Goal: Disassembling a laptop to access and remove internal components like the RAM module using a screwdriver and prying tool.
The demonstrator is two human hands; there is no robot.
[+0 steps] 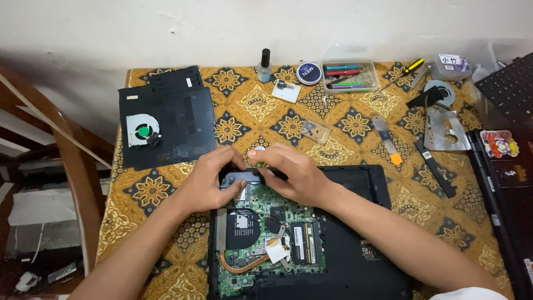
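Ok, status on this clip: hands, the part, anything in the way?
Left hand and right hand both grip a small black part at the opened laptop far edge. Circuit board exposed below. Removed black cover off left; nothing obstructing.

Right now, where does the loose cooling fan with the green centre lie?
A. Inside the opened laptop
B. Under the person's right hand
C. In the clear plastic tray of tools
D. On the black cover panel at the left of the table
D: the cooling fan rests on the black cover panel at the table's left, apart from both hands.
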